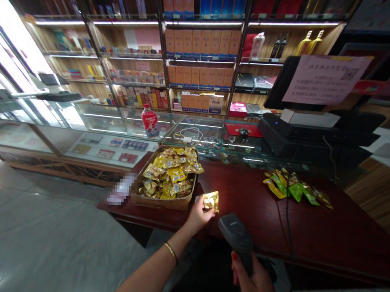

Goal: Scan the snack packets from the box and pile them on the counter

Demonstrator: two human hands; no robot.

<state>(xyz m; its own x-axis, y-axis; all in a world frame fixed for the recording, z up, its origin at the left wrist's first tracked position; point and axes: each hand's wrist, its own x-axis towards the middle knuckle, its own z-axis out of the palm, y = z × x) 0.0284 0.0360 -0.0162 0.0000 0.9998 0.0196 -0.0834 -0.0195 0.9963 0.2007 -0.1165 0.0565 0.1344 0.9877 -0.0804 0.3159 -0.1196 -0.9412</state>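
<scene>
Left hand, lower centre of frame, pinches small gold foil packet beside brown cardboard box of packets. Right hand grips black barcode scanner, fingers wrapped around handle.

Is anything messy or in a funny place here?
A little. A loose heap of green and gold snack packets lies on the red table, apart from the cardboard box of packets. The left hand holds one gold packet; the right hand holds a scanner.
</scene>
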